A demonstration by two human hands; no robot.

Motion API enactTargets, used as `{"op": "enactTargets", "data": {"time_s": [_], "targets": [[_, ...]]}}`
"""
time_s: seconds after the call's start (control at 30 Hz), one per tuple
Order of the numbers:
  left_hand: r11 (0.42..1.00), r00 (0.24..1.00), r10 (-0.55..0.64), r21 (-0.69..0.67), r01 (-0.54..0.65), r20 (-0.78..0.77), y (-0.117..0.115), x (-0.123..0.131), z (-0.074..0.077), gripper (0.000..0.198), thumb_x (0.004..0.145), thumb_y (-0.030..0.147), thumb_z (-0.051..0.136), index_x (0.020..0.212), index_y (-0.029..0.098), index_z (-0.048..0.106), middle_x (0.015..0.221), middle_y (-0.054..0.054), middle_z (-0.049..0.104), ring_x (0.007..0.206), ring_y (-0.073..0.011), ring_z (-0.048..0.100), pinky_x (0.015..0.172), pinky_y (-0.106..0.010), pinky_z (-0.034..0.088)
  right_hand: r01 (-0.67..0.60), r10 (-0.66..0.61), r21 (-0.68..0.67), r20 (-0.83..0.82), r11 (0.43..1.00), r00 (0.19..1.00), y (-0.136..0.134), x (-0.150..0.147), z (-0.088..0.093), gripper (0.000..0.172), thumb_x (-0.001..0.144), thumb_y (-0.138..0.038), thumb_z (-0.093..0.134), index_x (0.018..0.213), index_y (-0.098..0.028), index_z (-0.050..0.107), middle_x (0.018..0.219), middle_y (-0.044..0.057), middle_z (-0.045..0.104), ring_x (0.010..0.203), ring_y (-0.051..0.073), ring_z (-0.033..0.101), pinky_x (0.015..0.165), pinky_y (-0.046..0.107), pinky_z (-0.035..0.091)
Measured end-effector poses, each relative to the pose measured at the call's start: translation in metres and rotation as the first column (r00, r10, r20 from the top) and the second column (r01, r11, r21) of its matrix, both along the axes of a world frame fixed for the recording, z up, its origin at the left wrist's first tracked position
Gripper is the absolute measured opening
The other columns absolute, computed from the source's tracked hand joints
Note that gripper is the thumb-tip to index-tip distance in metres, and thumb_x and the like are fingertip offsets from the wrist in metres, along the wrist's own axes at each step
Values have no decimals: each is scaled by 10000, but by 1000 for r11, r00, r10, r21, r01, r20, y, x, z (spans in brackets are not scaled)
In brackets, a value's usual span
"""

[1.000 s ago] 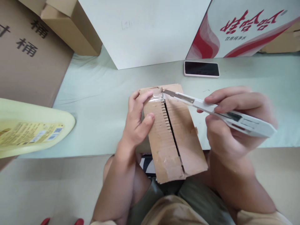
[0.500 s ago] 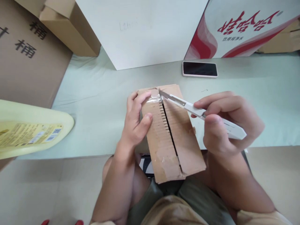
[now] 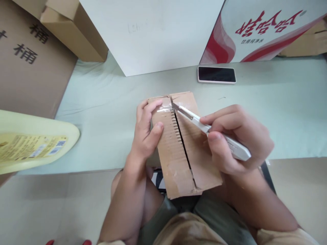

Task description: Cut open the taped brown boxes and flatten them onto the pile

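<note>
A brown cardboard box point(image 3: 168, 149) with a dark seam down its top lies tilted in front of me, its near end over my lap. My left hand point(image 3: 148, 131) grips the box's left side, thumb and fingers on the top flap beside a strip of clear tape point(image 3: 164, 108). A white utility knife point(image 3: 200, 124) is held in my right hand point(image 3: 236, 137). Its extended blade touches the seam near the far end, at the tape. The tip's depth in the slit cannot be made out.
A phone point(image 3: 216, 74) lies on the pale green cloth surface point(image 3: 107, 119). Behind stand a large white box point(image 3: 158, 37) and a red-and-white printed carton point(image 3: 245, 41). Brown cartons point(image 3: 51, 81) are at the left, with a yellow bottle point(image 3: 38, 143) nearer me.
My right hand has moved left and toward me, drawing the knife blade a short way along the seam from the far edge. My left hand keeps its hold on the box.
</note>
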State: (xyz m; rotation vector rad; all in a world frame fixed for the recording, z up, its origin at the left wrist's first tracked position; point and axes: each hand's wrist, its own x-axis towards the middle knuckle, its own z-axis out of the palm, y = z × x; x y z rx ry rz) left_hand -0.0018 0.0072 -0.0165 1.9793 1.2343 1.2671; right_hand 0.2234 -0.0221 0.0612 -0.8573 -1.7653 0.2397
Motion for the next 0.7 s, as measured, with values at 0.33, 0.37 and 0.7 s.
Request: {"op": "enactTargets", "data": {"time_s": [0.33, 0.37, 0.7], "targets": [[1000, 999, 2, -19, -2, 41, 2, 0, -4, 527, 1029, 672, 475, 1437, 352, 567, 1434, -76, 608, 1467, -350, 513, 1259, -614, 431, -27, 28, -40, 44, 999, 999, -2, -3, 4, 165, 915, -120, 642, 840, -241, 560, 778, 12, 707, 733, 174, 723, 589, 304, 560], [1000, 999, 2, -24, -1, 39, 2, 0, -5, 533, 1030, 675, 469, 1443, 351, 558, 1440, -75, 607, 1470, -351, 509, 1261, -615, 426, -13, 14, -33, 31, 999, 999, -3, -5, 4, 162, 909, -119, 642, 837, -241, 563, 775, 12, 708, 724, 174, 718, 582, 304, 556], [999, 998, -10, -32, 12, 65, 1, -1, -9, 519, 1043, 654, 470, 1475, 374, 537, 1477, -95, 575, 1484, -359, 479, 1274, -628, 382, 65, -63, 38, -36, 997, 997, -12, -5, 7, 183, 904, -106, 606, 783, -241, 586, 752, 11, 723, 606, 148, 654, 490, 302, 489]]}}
